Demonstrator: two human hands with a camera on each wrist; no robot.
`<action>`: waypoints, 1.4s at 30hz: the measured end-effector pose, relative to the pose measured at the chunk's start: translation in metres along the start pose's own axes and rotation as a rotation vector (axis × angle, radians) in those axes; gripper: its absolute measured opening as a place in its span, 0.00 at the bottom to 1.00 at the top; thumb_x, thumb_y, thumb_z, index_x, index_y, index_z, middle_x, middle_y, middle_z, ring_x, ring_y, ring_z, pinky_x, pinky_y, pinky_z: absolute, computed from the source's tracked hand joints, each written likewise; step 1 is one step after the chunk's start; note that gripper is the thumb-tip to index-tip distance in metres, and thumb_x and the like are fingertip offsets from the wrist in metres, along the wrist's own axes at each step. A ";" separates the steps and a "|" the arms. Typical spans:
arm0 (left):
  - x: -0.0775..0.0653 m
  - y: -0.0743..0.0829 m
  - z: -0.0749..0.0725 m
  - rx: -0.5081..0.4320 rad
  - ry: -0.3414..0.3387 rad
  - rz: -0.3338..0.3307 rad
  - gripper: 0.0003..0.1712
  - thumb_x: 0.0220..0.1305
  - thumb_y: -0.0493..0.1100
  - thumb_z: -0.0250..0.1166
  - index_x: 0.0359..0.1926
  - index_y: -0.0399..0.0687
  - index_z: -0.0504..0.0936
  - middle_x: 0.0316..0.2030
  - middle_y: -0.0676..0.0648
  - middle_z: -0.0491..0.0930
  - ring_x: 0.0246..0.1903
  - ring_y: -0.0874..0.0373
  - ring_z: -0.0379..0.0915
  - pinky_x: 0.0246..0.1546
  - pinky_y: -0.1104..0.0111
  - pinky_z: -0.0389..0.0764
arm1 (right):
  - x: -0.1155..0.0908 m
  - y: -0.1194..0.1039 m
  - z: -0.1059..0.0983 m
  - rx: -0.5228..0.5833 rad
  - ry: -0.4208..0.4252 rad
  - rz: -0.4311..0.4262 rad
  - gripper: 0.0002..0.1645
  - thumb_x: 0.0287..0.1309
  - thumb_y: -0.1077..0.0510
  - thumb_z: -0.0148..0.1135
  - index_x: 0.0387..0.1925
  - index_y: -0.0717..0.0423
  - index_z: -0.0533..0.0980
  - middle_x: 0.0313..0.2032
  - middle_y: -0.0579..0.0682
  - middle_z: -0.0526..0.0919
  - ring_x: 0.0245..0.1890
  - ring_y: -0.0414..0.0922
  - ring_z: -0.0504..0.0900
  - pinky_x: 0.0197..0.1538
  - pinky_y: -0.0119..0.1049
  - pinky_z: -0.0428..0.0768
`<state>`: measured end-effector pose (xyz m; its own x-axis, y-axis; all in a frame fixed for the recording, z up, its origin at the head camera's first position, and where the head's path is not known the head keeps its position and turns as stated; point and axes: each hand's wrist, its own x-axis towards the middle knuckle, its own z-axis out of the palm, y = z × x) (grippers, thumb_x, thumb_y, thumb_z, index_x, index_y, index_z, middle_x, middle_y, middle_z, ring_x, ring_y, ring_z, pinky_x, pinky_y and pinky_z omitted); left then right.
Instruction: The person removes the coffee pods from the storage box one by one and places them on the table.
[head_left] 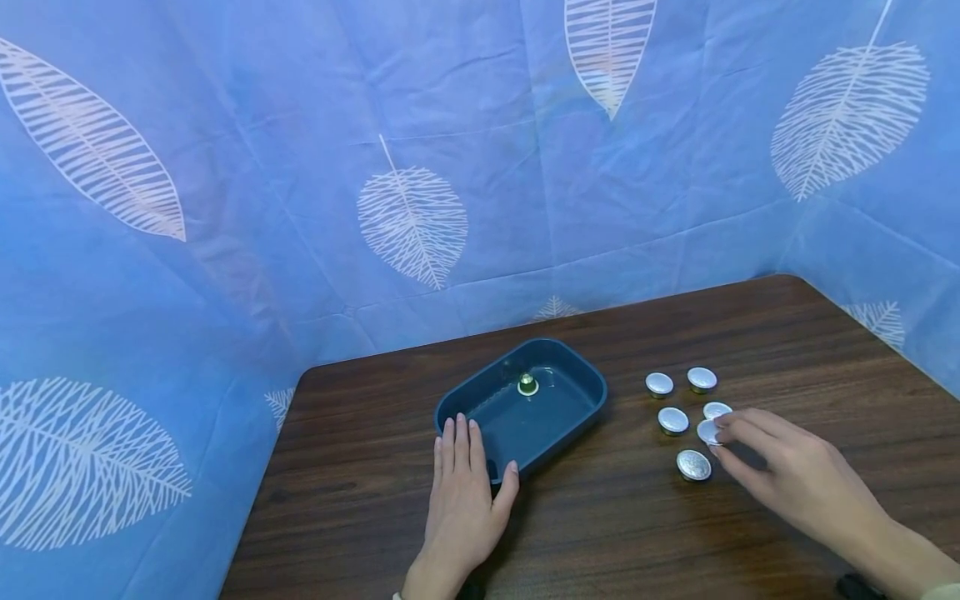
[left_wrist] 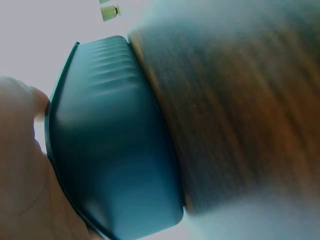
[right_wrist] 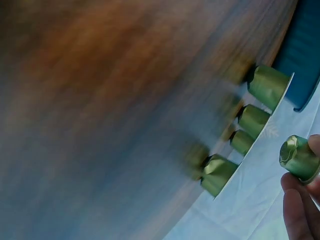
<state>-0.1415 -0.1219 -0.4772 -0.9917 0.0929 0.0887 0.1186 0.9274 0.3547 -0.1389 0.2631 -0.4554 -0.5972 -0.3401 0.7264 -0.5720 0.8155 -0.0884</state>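
My right hand [head_left: 787, 467] pinches a green coffee capsule [right_wrist: 298, 157] between thumb and fingers. In the right wrist view it is raised off the table, and its silver lid [head_left: 707, 432] faces up in the head view. Several more capsules [head_left: 693, 465] stand lid up on the table around it, to the left of that hand. With fingers straight, my left hand [head_left: 462, 504] rests on the near left rim of a dark blue tray [head_left: 555, 457]. One capsule [head_left: 528, 384] sits inside the tray, its green end upward.
The dark brown wooden table [head_left: 360, 467] has a rounded far right corner. A blue cloth [head_left: 487, 208] with white leaf prints hangs behind it and along the sides. A small black object [head_left: 858, 586] lies near the right forearm.
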 end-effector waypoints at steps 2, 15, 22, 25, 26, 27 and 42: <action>0.000 0.000 0.001 0.000 0.000 0.002 0.50 0.79 0.69 0.50 0.84 0.37 0.57 0.86 0.36 0.50 0.87 0.39 0.41 0.85 0.40 0.51 | -0.003 0.001 -0.003 -0.016 -0.006 0.009 0.44 0.79 0.25 0.36 0.33 0.49 0.86 0.36 0.43 0.89 0.32 0.45 0.88 0.37 0.23 0.81; 0.000 0.001 0.000 -0.013 0.006 0.001 0.49 0.80 0.66 0.53 0.84 0.37 0.57 0.86 0.36 0.50 0.87 0.39 0.40 0.85 0.40 0.49 | -0.024 0.008 -0.006 -0.075 -0.052 0.086 0.48 0.76 0.21 0.32 0.28 0.49 0.84 0.33 0.45 0.88 0.27 0.47 0.87 0.29 0.23 0.78; 0.000 0.001 -0.001 0.006 0.001 0.002 0.49 0.80 0.67 0.52 0.84 0.37 0.57 0.86 0.36 0.50 0.87 0.39 0.41 0.85 0.40 0.51 | -0.027 0.010 -0.005 -0.075 -0.094 0.106 0.50 0.74 0.21 0.30 0.29 0.49 0.85 0.34 0.44 0.87 0.25 0.40 0.85 0.28 0.19 0.75; 0.001 0.001 -0.001 0.008 -0.002 0.001 0.49 0.80 0.67 0.52 0.84 0.38 0.57 0.87 0.37 0.49 0.87 0.39 0.41 0.85 0.40 0.50 | -0.028 0.010 -0.003 -0.058 -0.119 0.107 0.48 0.74 0.21 0.29 0.26 0.46 0.83 0.33 0.42 0.85 0.22 0.27 0.75 0.24 0.17 0.68; 0.001 0.001 -0.001 0.008 -0.003 0.002 0.49 0.80 0.67 0.51 0.84 0.37 0.57 0.87 0.37 0.49 0.87 0.39 0.41 0.85 0.40 0.50 | -0.029 0.010 -0.003 -0.054 -0.125 0.107 0.48 0.74 0.21 0.28 0.25 0.45 0.82 0.32 0.41 0.84 0.22 0.24 0.70 0.23 0.17 0.66; 0.001 0.001 -0.001 0.007 -0.004 0.002 0.49 0.80 0.67 0.51 0.84 0.37 0.57 0.87 0.37 0.49 0.87 0.39 0.40 0.85 0.40 0.50 | -0.029 0.010 -0.002 -0.053 -0.131 0.109 0.47 0.74 0.21 0.28 0.25 0.44 0.81 0.32 0.40 0.83 0.23 0.21 0.66 0.22 0.18 0.64; 0.002 0.001 -0.001 -0.004 -0.004 0.001 0.49 0.80 0.67 0.51 0.84 0.37 0.57 0.86 0.36 0.50 0.87 0.39 0.40 0.85 0.40 0.49 | -0.031 0.008 -0.004 -0.112 -0.335 0.299 0.27 0.35 0.63 0.89 0.23 0.42 0.74 0.30 0.38 0.76 0.20 0.25 0.56 0.22 0.28 0.60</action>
<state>-0.1438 -0.1211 -0.4759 -0.9918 0.0951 0.0854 0.1197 0.9258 0.3585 -0.1227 0.2818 -0.4754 -0.8860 -0.1999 0.4183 -0.2939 0.9400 -0.1733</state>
